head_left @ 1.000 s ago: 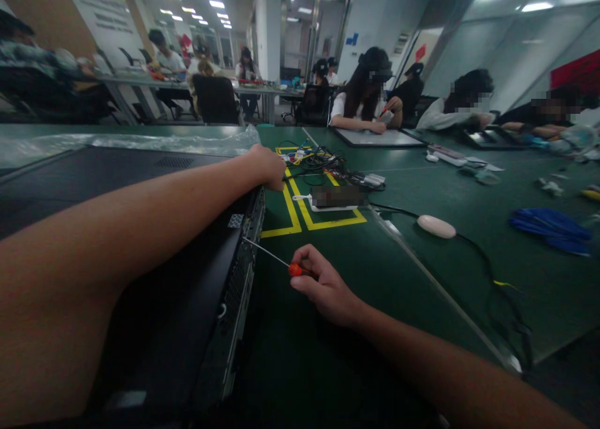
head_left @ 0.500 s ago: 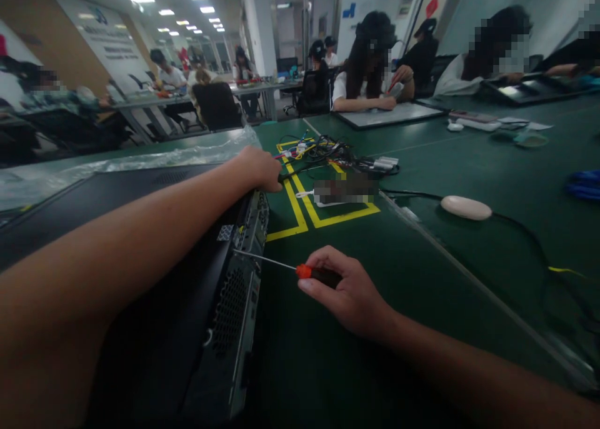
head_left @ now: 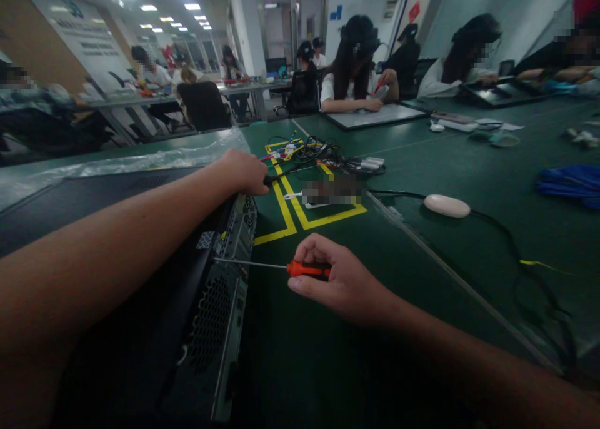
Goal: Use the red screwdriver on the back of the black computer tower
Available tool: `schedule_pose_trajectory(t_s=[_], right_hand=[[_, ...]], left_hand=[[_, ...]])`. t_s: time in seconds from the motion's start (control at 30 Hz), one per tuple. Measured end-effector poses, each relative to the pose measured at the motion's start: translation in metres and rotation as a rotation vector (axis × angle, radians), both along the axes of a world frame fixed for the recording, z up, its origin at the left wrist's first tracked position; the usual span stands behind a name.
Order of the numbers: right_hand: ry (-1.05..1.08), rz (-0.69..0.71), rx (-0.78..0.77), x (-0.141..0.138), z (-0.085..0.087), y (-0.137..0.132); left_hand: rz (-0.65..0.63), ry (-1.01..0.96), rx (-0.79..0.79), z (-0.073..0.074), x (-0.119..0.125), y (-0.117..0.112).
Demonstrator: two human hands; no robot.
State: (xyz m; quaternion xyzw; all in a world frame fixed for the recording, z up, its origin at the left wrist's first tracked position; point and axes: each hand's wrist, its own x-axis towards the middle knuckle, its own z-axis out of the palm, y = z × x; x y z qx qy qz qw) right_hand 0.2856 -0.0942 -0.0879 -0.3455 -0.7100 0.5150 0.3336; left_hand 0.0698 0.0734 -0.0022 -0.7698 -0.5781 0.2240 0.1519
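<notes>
A black desktop computer case (head_left: pixel 117 194) lies on its side, its perforated metal rear panel (head_left: pixel 215 316) facing right. My right hand (head_left: pixel 344 279) is closed around the orange and black handle of a screwdriver (head_left: pixel 307 269). The thin shaft runs left, nearly level, and its tip meets the case's rear edge, just below a patterned sticker (head_left: pixel 205 239). My left hand (head_left: pixel 244 171) is closed at the far rear corner of the case, forearm across the top. A dark piece shows beside its fingers; whether they grip it or the case I cannot tell.
Tangled cables (head_left: pixel 323 151) lie beyond the left hand, near yellow tape lines (head_left: pixel 328 220). A pixelated device (head_left: pixel 330 191) and a whitish oval piece on a black cable (head_left: pixel 447 206) sit right. Clear plastic sheeting (head_left: pixel 187 151) lies behind the case. Several people work across the table.
The screwdriver handle has turned in my right hand, showing more orange, while its tip stays at the case edge. My view has swung slightly right. The left hand keeps its place.
</notes>
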Motion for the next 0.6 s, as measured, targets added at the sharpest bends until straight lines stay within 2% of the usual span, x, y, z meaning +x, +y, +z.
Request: schedule_pose_trajectory(t_s=[0.1,0.3,0.6], right_hand=[[-0.008,0.039,-0.019,0.002,0.001,0.005],[0.068,0.007,-0.033,-0.003,-0.013,0.0],[0.035,-0.041,0.104,-0.003,-0.017,-0.006]], left_hand=[[0.013,0.005,0.005,-0.003,-0.002,0.003],[0.037,-0.031,-0.004,-0.005,-0.004,0.007],[0.042,0.021,-0.04,0.002,0.001,0.002]])
